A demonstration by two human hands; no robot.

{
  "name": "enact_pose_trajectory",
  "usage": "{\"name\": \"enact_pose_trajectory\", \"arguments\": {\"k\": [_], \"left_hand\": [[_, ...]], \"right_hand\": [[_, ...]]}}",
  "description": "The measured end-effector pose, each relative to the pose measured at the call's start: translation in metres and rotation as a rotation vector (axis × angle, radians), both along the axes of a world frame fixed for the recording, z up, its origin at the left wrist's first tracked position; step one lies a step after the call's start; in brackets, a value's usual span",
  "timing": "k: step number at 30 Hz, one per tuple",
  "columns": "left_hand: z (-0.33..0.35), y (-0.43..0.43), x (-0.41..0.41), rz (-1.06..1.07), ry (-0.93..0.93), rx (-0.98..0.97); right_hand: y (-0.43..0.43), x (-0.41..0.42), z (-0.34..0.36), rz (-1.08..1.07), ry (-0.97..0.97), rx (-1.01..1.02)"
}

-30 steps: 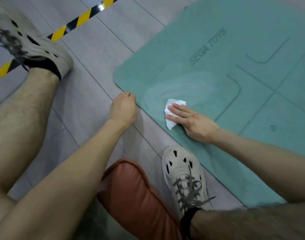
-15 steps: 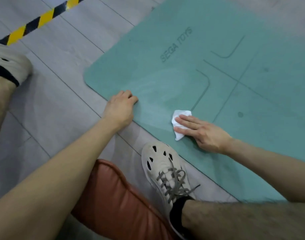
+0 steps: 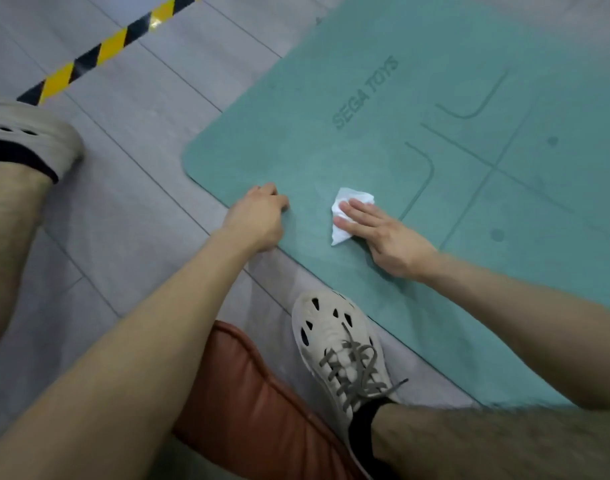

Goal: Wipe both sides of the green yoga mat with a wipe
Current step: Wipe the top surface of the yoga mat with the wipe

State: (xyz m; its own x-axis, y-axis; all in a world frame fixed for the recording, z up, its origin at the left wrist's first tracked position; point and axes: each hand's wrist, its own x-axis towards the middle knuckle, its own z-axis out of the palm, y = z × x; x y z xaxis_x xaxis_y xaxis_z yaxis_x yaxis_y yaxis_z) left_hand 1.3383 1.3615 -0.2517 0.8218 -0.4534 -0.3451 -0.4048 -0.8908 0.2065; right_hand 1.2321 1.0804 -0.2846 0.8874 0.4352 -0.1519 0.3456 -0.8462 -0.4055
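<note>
Head view: the green yoga mat (image 3: 435, 202) lies flat on the grey plank floor (image 3: 123, 209), printed side up, one rounded corner towards the person. The right hand (image 3: 383, 233) lies flat with fingers extended, pressing a crumpled white wipe (image 3: 345, 209) onto the mat near its near edge. The left hand (image 3: 262, 216) is curled, knuckles resting at the mat's edge, gripping nothing visible. A beige perforated shoe (image 3: 341, 344) stands just beside the mat; an orange cushion (image 3: 255, 400) lies under the leg.
</note>
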Motion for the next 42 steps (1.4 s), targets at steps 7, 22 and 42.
{"name": "enact_pose_trajectory", "arguments": {"k": [7,22,42], "left_hand": [[0.009,-0.013,-0.011,-0.105,0.071,0.203],[0.036,-0.107,0.073,-0.246,-0.146,-0.004],[0.015,-0.256,0.150,-0.649,0.070,0.420]], "right_hand": [[-0.054,-0.057,0.022,-0.314,-0.025,-0.006],[-0.103,0.065,0.071,-0.723,-0.407,-0.107],[-0.093,0.066,0.002,-1.147,-0.161,-0.021]]}}
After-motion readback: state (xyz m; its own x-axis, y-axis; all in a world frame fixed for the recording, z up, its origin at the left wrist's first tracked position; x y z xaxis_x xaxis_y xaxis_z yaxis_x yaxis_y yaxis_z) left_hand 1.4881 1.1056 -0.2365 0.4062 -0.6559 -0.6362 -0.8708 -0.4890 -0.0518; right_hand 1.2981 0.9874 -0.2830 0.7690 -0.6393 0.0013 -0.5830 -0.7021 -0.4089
